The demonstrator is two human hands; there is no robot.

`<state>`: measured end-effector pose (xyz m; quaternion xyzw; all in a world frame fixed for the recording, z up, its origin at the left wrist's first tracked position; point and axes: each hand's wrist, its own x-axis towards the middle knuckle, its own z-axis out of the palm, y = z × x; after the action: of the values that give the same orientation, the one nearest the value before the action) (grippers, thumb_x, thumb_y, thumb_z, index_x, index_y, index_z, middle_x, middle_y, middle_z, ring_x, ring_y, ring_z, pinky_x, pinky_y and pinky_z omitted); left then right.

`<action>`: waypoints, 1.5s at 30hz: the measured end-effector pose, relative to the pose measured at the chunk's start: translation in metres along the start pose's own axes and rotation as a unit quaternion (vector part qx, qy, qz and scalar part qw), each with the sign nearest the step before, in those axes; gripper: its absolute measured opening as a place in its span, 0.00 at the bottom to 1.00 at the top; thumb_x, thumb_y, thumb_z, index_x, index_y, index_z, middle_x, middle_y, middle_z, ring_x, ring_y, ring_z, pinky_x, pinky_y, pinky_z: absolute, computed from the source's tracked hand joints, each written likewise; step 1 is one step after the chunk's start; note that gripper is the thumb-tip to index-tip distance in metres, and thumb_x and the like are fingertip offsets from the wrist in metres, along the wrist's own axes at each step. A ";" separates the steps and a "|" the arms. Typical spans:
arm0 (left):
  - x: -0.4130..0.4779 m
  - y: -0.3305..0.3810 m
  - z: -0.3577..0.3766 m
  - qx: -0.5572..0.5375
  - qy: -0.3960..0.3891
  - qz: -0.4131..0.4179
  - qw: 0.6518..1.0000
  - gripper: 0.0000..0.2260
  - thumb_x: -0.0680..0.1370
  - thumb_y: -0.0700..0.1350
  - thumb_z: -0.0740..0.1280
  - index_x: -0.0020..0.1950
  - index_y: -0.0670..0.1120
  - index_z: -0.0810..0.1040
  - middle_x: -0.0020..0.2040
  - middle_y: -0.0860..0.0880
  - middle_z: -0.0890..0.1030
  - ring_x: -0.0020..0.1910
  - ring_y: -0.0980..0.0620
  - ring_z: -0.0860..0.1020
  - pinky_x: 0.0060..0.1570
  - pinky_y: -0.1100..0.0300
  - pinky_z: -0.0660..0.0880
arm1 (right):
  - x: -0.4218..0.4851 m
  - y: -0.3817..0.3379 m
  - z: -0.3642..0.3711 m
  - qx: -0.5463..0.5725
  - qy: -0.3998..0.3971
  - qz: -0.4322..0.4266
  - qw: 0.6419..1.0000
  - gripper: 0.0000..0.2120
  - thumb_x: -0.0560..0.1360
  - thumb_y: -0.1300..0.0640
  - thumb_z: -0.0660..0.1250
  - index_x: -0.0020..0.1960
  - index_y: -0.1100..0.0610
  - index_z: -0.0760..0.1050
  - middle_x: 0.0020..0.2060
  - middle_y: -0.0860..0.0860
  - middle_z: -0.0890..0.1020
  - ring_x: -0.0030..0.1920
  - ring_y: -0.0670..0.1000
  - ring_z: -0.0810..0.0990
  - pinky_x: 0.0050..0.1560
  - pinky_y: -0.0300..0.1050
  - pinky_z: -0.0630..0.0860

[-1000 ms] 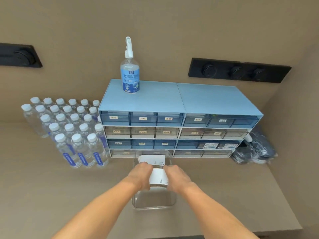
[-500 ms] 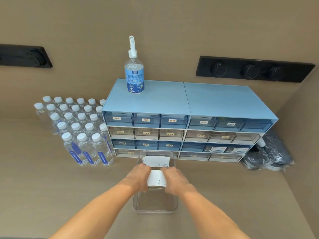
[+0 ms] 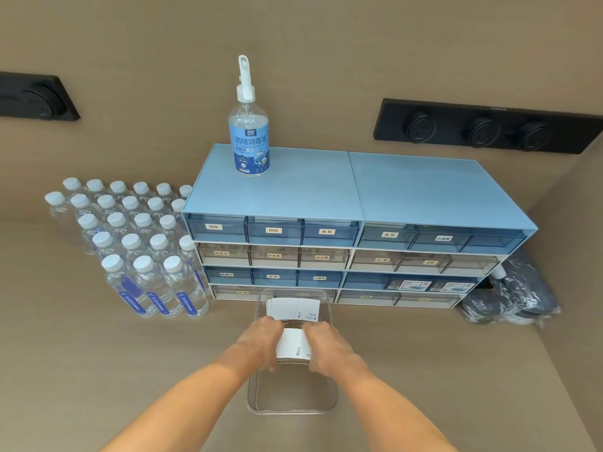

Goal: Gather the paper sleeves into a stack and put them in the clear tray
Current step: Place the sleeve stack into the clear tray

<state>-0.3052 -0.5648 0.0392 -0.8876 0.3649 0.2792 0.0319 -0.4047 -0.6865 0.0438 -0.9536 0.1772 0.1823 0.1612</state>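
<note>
Stack of paper sleeves [image 3: 292, 346] squeezed from both sides over the middle of the clear tray [image 3: 257, 398], probably to keep edges flush on the way down. Left hand [image 3: 259, 342] and right hand [image 3: 329, 347] curled, fingers pressed against the stack's flanks. Second stack [image 3: 293, 308] already at the tray's far end, near the blue drawer unit [image 3: 359, 190]; water bottles [image 3: 137, 249] left.

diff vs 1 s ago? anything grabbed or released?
Nothing grabbed or released. Left hand and right hand still clamp the same stack of paper sleeves over the clear tray; little visible movement beyond the camera shifting. The sleeves at the tray's far end, spray bottle, drawer unit and water bottles are unchanged.
</note>
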 end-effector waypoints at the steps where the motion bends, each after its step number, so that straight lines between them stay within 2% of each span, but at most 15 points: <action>1: 0.002 0.000 0.001 0.001 -0.002 -0.001 1.000 0.27 0.67 0.44 0.80 0.62 0.43 0.75 0.61 0.43 0.76 0.61 0.43 0.76 0.59 0.54 0.76 | 0.002 0.001 0.000 -0.002 -0.005 0.001 1.000 0.18 0.67 0.66 0.72 0.54 0.58 0.71 0.54 0.58 0.79 0.54 0.61 0.80 0.48 0.50 0.77; 9: 0.018 0.003 0.016 0.027 -0.025 -0.011 0.999 0.26 0.67 0.43 0.80 0.62 0.43 0.75 0.62 0.43 0.77 0.62 0.43 0.77 0.59 0.53 0.78 | 0.022 0.002 0.010 -0.060 -0.038 -0.008 0.997 0.21 0.69 0.67 0.72 0.59 0.61 0.70 0.58 0.59 0.77 0.59 0.62 0.77 0.55 0.52 0.76; 19: 0.034 0.007 0.027 0.084 -0.037 -0.027 0.995 0.26 0.68 0.37 0.78 0.64 0.40 0.76 0.61 0.42 0.79 0.63 0.41 0.77 0.60 0.52 0.78 | 0.038 0.001 0.016 -0.150 -0.056 -0.024 0.987 0.24 0.70 0.68 0.72 0.63 0.62 0.70 0.58 0.60 0.80 0.58 0.61 0.80 0.55 0.52 0.76; 23: 0.038 0.010 0.035 0.100 -0.035 -0.031 0.994 0.26 0.70 0.36 0.76 0.67 0.41 0.74 0.64 0.42 0.77 0.65 0.42 0.76 0.62 0.51 0.76 | 0.041 0.000 0.024 -0.182 -0.058 -0.031 0.981 0.24 0.71 0.66 0.71 0.65 0.62 0.70 0.59 0.59 0.80 0.60 0.60 0.79 0.58 0.50 0.75; 36: 0.040 0.013 0.040 0.099 -0.033 -0.041 0.994 0.27 0.71 0.29 0.71 0.69 0.37 0.71 0.65 0.39 0.75 0.67 0.40 0.73 0.64 0.49 0.74 | 0.043 0.000 0.029 -0.212 -0.038 -0.040 0.976 0.24 0.70 0.67 0.71 0.65 0.63 0.70 0.59 0.60 0.80 0.60 0.60 0.79 0.59 0.49 0.73; 45: 0.034 0.019 0.029 0.108 -0.035 -0.049 0.992 0.26 0.74 0.34 0.71 0.71 0.38 0.69 0.68 0.40 0.73 0.69 0.41 0.71 0.65 0.53 0.72 | 0.045 -0.003 0.024 -0.189 -0.054 -0.031 0.980 0.24 0.70 0.65 0.73 0.64 0.61 0.70 0.59 0.58 0.80 0.60 0.59 0.79 0.61 0.49 0.72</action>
<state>-0.3119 -0.5932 0.0003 -0.8853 0.3478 0.2673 0.1545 -0.3720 -0.6875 0.0049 -0.9607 0.1008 0.2584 -0.0071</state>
